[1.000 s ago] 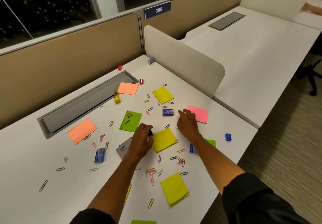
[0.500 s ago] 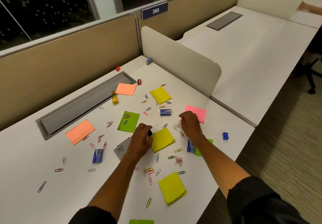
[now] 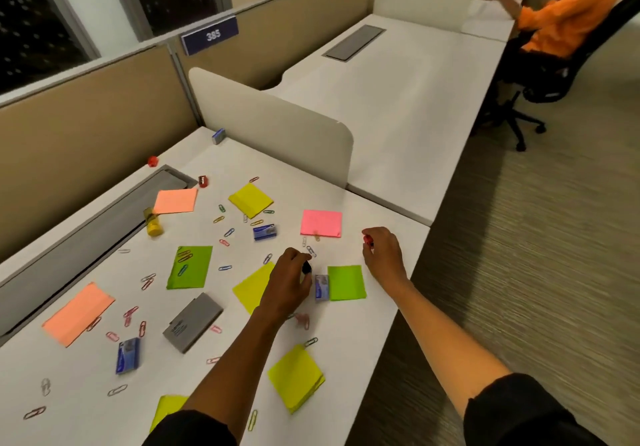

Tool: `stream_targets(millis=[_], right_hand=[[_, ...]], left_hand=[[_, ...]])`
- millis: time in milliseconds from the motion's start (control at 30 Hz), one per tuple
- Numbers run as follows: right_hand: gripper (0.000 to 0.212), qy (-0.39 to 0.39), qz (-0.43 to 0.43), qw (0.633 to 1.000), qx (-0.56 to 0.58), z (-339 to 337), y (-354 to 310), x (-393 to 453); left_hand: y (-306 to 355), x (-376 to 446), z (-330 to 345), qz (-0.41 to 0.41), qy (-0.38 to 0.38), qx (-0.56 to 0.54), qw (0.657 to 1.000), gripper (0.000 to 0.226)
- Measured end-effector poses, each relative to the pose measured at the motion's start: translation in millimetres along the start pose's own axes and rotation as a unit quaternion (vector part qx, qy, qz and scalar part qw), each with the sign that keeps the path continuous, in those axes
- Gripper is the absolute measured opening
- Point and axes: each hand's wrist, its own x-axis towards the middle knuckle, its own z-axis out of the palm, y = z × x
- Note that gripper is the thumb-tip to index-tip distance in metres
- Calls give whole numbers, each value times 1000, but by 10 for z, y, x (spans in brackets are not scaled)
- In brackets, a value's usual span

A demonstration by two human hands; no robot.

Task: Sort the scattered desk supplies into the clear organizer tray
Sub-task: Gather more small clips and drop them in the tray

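Note:
My left hand grips a small black object above a yellow sticky pad. My right hand holds a small red object near the desk's right edge, beside the pink sticky pad. Sticky pads lie scattered: green, green, yellow, yellow, orange, orange. Coloured paper clips are strewn about. Blue staple boxes and a grey box lie among them. No clear organizer tray is in view.
A red sharpener, a yellow object and a grey cable trough sit at the back left. A white divider bounds the desk's far side. A person in orange sits at a farther desk.
The view swung right and closer. My right hand moved right, away from the clips by the pink pad, toward the desk edge with a red object. My left hand stayed over the yellow pad.

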Motion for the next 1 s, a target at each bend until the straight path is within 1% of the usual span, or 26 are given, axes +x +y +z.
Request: stream_targets(millis=[133, 200, 400, 533, 700, 933, 1000], right_hand=[[28, 26, 38, 999, 7, -246, 270, -157], [29, 33, 42, 999, -2, -342, 394, -246], [32, 33, 68, 997, -22, -528, 658, -445], [32, 44, 75, 996, -14, -529, 721, -507], [31, 63, 80, 995, -7, -494, 804, -568], [32, 79, 105, 991, -1, -499, 888, -629], [33, 78, 107, 991, -2, -498, 910, -646]], left_hand=[[229, 221, 267, 23, -31, -10, 999, 39], [329, 310, 388, 34, -42, -13, 998, 41], [581, 536, 687, 58, -73, -31, 995, 45], [722, 640, 827, 62, -91, -28, 994, 42], [792, 769, 970, 88, -104, -5, 991, 34], [801, 935, 1096, 118, -107, 20, 987, 38], [796, 950, 1135, 118, -109, 21, 987, 34]])
